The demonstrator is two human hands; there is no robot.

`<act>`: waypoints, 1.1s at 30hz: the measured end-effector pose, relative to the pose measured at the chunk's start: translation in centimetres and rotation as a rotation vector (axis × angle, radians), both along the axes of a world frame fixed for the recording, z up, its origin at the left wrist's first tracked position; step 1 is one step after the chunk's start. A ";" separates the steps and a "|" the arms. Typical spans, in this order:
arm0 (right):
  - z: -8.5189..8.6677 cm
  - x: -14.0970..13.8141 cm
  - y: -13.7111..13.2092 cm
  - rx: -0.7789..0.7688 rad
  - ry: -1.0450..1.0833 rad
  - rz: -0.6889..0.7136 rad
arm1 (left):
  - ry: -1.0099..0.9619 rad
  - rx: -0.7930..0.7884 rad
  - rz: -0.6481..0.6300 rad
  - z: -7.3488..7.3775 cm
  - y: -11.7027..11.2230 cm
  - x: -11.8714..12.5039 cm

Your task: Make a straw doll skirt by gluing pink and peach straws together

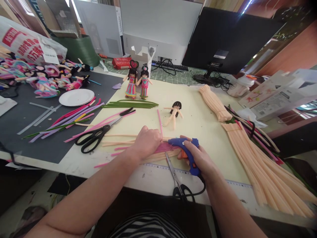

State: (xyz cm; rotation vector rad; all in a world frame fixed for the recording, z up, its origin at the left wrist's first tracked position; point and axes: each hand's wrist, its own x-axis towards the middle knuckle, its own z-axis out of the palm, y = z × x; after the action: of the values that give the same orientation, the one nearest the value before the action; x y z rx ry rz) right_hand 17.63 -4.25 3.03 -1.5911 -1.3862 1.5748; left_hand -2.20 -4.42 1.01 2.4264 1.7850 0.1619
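Note:
My right hand [198, 155] is wrapped round a blue hot glue gun [189, 148] with an orange trigger. Its nozzle points left, close to the fingertips of my left hand [148, 142]. That left hand is closed on a pink pipe cleaner [159, 120] whose length sticks up past the fingers; the gripped end is hidden. Pink and beige pipe cleaners [119, 142] lie under and beside my left hand. Below the nozzle rest small scissors [174, 175], blades pointing away from me. Farther back lies an undressed beige doll [175, 112] with black hair.
Two dressed dolls [137, 82] stand behind green pipe cleaners [131, 104]. Large black scissors [99, 132] and coloured pipe cleaners [66, 122] lie left, near a white plate [76, 97] and a doll pile [44, 79]. Beige bundles [260, 158] lie right. Monitors [230, 39] line the back.

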 end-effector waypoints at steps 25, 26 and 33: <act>-0.6 -0.1 0.5 -0.031 -0.032 -0.003 | -0.056 -0.019 0.008 0.3 -0.1 -0.5; -0.6 -0.1 0.5 -0.032 -0.033 -0.003 | -0.081 -0.023 0.014 0.5 0.0 -0.7; -1.0 0.1 0.5 -0.028 -0.008 0.005 | -0.064 -0.058 0.017 1.9 2.3 -1.1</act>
State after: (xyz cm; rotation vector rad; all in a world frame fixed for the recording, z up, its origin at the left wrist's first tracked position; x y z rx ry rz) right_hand 17.78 -3.73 2.08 -1.6128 -1.3799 1.5987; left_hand -3.33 -2.16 2.90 2.3398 1.7588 0.1841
